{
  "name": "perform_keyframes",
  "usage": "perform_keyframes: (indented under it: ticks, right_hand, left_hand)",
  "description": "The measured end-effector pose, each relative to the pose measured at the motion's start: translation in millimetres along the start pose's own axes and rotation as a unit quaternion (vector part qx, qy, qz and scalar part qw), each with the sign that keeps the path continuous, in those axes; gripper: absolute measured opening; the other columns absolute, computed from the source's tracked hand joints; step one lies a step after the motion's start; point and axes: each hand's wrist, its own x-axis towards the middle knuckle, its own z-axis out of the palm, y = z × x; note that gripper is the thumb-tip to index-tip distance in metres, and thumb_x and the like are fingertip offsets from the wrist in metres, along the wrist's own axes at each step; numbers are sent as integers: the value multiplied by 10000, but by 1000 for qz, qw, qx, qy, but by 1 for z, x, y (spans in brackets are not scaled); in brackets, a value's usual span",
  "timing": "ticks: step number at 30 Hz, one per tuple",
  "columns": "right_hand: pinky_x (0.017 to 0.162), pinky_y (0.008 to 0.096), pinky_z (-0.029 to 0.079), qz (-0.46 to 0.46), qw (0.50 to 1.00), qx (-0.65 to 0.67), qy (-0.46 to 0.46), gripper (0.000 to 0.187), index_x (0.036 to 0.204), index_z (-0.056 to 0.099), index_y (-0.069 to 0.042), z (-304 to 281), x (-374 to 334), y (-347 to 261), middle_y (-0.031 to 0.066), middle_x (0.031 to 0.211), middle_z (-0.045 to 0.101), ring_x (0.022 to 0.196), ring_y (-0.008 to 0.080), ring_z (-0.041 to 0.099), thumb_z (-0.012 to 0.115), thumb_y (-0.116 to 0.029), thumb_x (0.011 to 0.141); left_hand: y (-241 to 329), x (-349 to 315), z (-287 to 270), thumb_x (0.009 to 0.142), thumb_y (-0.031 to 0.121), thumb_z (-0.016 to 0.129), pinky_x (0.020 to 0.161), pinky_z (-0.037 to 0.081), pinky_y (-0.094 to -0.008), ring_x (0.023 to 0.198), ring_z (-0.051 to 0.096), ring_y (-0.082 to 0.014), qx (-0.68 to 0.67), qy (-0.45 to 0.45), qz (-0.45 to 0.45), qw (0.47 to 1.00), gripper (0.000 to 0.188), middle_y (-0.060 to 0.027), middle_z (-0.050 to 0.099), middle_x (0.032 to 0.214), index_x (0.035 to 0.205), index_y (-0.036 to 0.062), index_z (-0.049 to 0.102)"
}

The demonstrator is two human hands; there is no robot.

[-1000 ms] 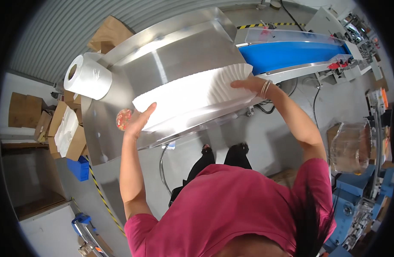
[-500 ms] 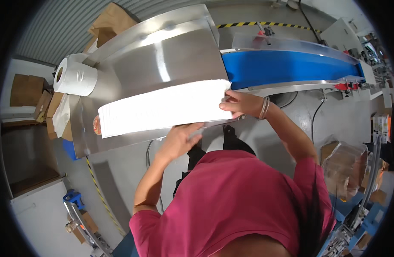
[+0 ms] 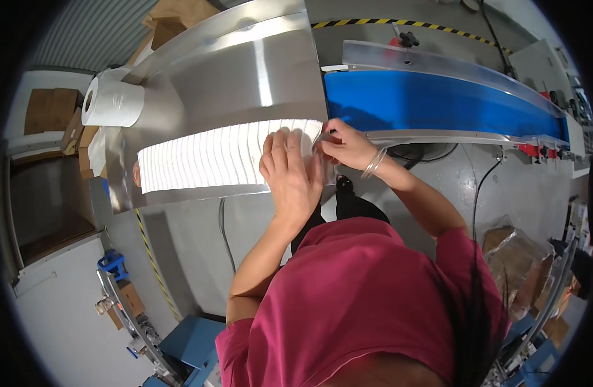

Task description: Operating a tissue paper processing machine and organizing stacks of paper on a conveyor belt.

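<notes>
A long row of thin white sheets [image 3: 200, 158], packed edge to edge, lies along the near side of the metal table [image 3: 213, 97]. My left hand [image 3: 289, 171] rests over the row near its right end, its fingers stretched across the top edges. Close beside it, my right hand [image 3: 349, 147] has its thumb and fingers bent together at the row's right end, at the edge of the end sheet. What lies between those fingertips is partly hidden. A small reddish round thing [image 3: 136, 174] shows at the row's left end, mostly covered.
A blue conveyor belt [image 3: 438, 100] with clear side guards runs off to the right from the table. A white paper roll [image 3: 116, 103] stands at the table's left, with cardboard boxes [image 3: 51, 109] beyond it. Black cables [image 3: 428, 155] hang below the belt.
My left hand has moved from the row's near lower side up onto its top, toward the right end. My right hand stays at that end. Separate sheet edges now show along the row.
</notes>
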Motion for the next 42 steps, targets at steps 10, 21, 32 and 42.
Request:
perform_keyframes:
  ticks: [10, 21, 32, 42]
  right_hand:
    - [692, 263, 513, -205, 969, -127, 53, 404, 1116, 570, -85, -32, 11, -19, 54, 1072, 589, 774, 129, 601, 719, -57, 741]
    - [716, 282, 469, -249, 951, -180, -11, 272, 983, 562, -41, -71, 25, 9, 55, 954, 560, 839, 140, 541, 661, -257, 848]
    - [789, 368, 479, -79, 586, -580, 560, 475, 1125, 560, -34, -155, -7, 11, 151, 1120, 574, 932, 259, 597, 748, -248, 745]
    - [832, 308, 466, -322, 914, -238, -65, 382, 1108, 565, -82, -45, 36, -3, 64, 1056, 577, 995, 190, 565, 732, -181, 779]
  left_hand:
    - [-6, -4, 11, 764, -26, 603, 994, 297, -485, 1221, 383, -409, -54, 12, 17, 998, 351, -190, 458, 1303, 1113, 16, 619]
    - [-4, -9, 8, 797, 191, 662, 1030, 216, -532, 1279, 313, -424, 16, 28, -9, 999, 451, -214, 385, 1374, 1202, 21, 557]
    - [-8, -9, 8, 824, 22, 605, 1007, 301, -474, 1228, 402, -373, 3, 38, -20, 999, 324, -157, 490, 1283, 1146, 55, 620]
    - [-3, -7, 2, 805, 107, 646, 1031, 208, -544, 1293, 318, -410, 57, 31, -10, 998, 395, -191, 386, 1394, 1196, 82, 594]
